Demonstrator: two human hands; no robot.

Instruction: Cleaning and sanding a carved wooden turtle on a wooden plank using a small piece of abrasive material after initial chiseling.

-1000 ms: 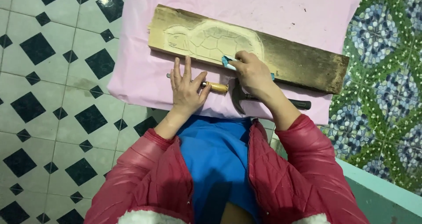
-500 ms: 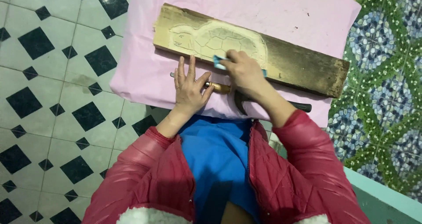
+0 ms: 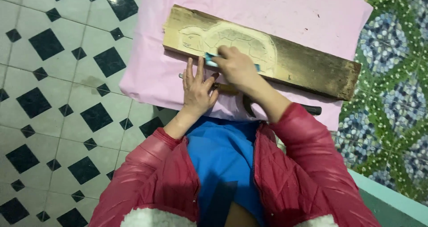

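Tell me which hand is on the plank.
The right hand: it holds a blue tool against the carved plank. The left hand lies flat on the pink cloth, below the plank.

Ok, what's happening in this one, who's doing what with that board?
A person in a red jacket leans over a wooden plank with a turtle shape carved into its pale end, lying on a pink cloth. The right hand holds a small blue tool against the carving. The left hand rests flat on the cloth beside the plank, fingers spread, next to a wooden-handled tool lying there.
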